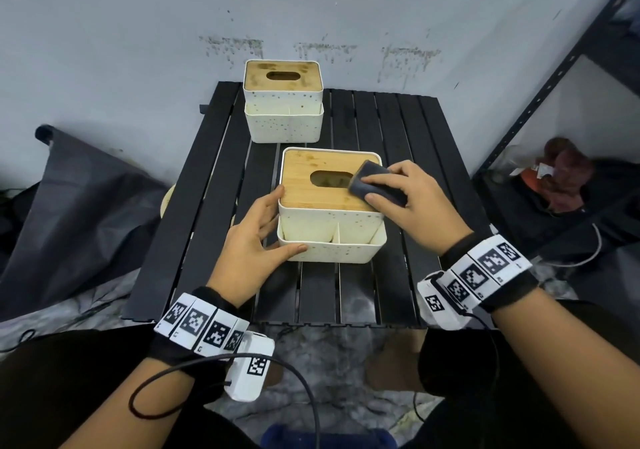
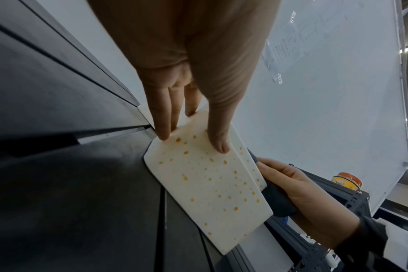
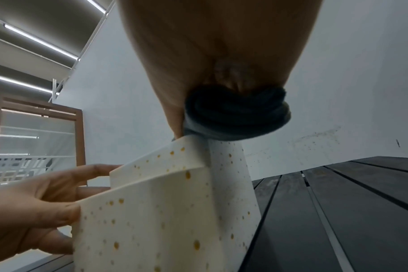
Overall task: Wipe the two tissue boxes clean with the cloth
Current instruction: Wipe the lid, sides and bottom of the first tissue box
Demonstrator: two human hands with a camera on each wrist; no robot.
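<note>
The near white speckled tissue box with a bamboo lid [image 1: 330, 206] sits mid-table on the black slatted table [image 1: 381, 293]. The right hand [image 1: 415, 203] grips a folded dark grey cloth [image 1: 375, 184] on the lid's right edge. The left hand [image 1: 256, 241], fingers straight, braces the box's left side. A hard push could slide the box or lift the lid; the far white box [image 1: 283, 102] looks unwiped.

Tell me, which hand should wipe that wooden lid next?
Probably the right hand: it already holds the folded dark grey cloth on the near white tissue box's bamboo lid. The left hand braces that box's side.
</note>
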